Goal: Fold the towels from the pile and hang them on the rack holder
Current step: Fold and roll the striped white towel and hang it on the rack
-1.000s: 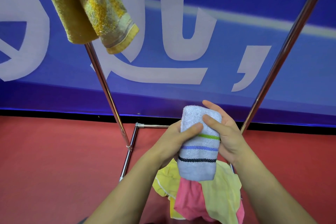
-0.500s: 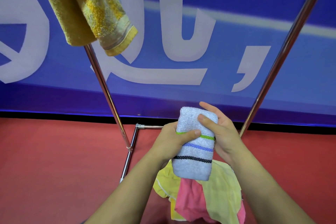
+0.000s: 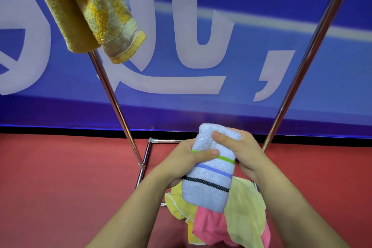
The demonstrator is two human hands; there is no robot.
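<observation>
A folded pale blue towel (image 3: 211,185) with green, blue and black stripes hangs upright between my hands. My left hand (image 3: 181,165) grips its left side with the thumb across the front. My right hand (image 3: 243,155) clasps its upper right edge, thumb pressed on top. Below lies the pile (image 3: 243,215) of yellow and pink cloths on the floor. A yellow towel (image 3: 86,10) hangs folded at the top left of the chrome rack (image 3: 114,98).
The rack's right pole (image 3: 306,56) slants up to the top right, and its base bars (image 3: 147,155) rest on the red floor (image 3: 60,187). A blue banner (image 3: 201,46) with white characters stands behind.
Both hands and the striped towel have dropped slightly lower and shifted left. My right thumb has slid up onto the towel's top, squeezing it tighter.
</observation>
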